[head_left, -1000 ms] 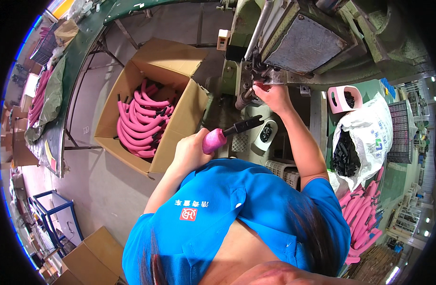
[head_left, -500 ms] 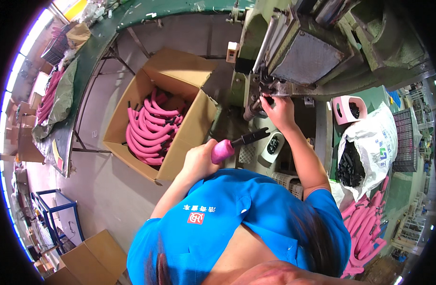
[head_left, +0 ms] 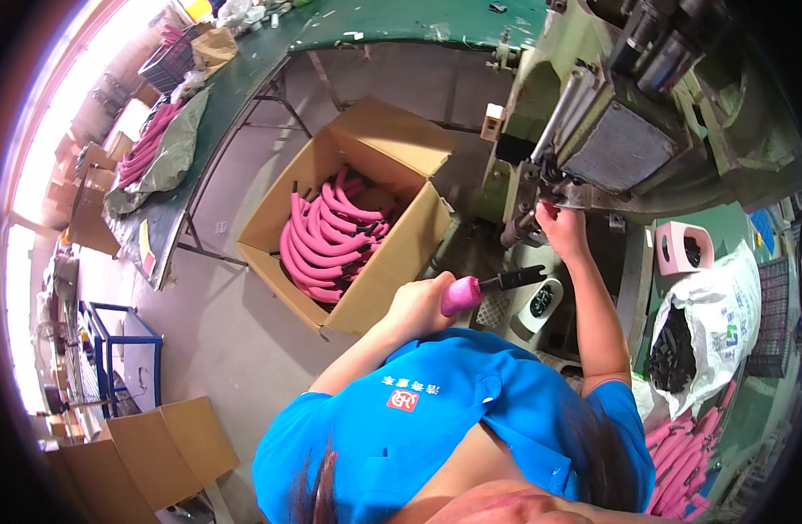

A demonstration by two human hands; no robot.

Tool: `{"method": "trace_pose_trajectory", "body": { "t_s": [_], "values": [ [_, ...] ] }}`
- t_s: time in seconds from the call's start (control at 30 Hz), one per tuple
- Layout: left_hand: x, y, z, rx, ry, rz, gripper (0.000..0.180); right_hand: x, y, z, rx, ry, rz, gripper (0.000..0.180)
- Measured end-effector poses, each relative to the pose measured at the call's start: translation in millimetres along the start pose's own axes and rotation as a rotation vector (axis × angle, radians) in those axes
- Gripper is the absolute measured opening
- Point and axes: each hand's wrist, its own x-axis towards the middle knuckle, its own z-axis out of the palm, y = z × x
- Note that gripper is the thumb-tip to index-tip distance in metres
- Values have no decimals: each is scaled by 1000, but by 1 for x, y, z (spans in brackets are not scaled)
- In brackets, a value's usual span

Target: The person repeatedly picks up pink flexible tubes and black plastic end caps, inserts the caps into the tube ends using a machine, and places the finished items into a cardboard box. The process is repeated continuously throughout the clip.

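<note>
The left hand (head_left: 416, 307) has its grip clamped on the pink handle of a tool (head_left: 486, 288) whose dark shaft points right, toward the machine. The right hand (head_left: 561, 229) reaches up to the green machine (head_left: 645, 131), its fingers pinched together on a small part at the machine's lower edge; what that part is cannot be told. Just left of the tool stands an open cardboard box (head_left: 366, 227) on the floor, filled with curved pink hoses (head_left: 326, 240). At the right a white bag (head_left: 711, 323) holds dark pieces, with a pink block (head_left: 684, 247) above it and more pink hoses (head_left: 680, 445) below. A long green surface (head_left: 244, 79) curves along the far left, carrying pink hoses under a grey sheet (head_left: 161, 157). More cardboard boxes (head_left: 148, 454) sit at the lower left on the grey floor.
</note>
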Motion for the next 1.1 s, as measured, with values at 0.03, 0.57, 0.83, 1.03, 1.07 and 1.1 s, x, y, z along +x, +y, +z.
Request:
{"method": "trace_pose_trajectory", "body": {
  "t_s": [0.03,0.57,0.83,1.03,1.07,1.1],
  "values": [
    [-1,0,0,-7,6,0,35,1,2,4,131,6,47,14],
    [-4,2,1,14,42,-21,39,-29,17,-18,933,45,583,15],
    [4,3,1,-22,-1,16,37,-16,3,-20,927,-23,559,14],
    [3,4,-1,-14,23,-6,36,-4,-3,-9,722,-47,565,14],
    [2,4,-1,-10,31,-11,36,-2,-3,-10,731,-61,598,14],
    [1,4,-1,-7,37,-17,36,-1,-2,-11,741,-75,635,15]
  ]
}}
